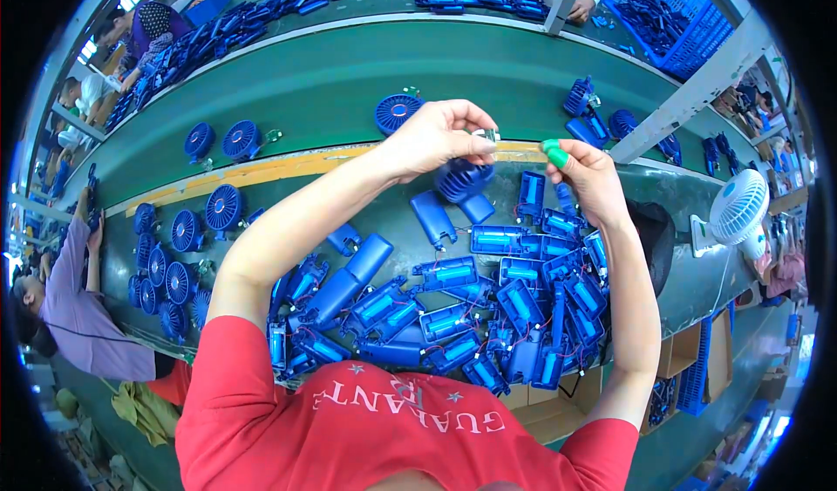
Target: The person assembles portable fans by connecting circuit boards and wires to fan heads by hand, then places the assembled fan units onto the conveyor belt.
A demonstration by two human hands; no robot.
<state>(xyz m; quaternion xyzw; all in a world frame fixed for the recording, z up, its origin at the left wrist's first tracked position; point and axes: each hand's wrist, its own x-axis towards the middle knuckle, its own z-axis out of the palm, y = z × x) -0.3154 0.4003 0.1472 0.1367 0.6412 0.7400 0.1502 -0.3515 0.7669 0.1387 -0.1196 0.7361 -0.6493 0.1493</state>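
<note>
The left arm bends at the elbow, its forearm slanting up and rightward across the green workbench (pixel 689 264) to a wrist near the yellow strip (pixel 336 155) along the conveyor (pixel 305 98). The left hand (pixel 433 142) points right, thumb and forefinger pinched together on a small circuit board (pixel 488 134). Just below those fingers is a dark blue fan head (pixel 465 180), above a blue casing (pixel 432 218) on the bench.

The right forearm rises nearly upright from its bent elbow, and the right hand (pixel 591 179) leans inward, level with the left and a short gap apart. Green covers (pixel 558 156) wrap its thumb and forefinger, whose tips come close together; the lower fingers curl beside a blue piece (pixel 565 200), and I cannot tell whether they grip it.

Between the forearms lies a heap of open blue casings with battery cells (pixel 453 273). Finished-looking round fan heads (pixel 224 207) cluster left of the left forearm.
</note>
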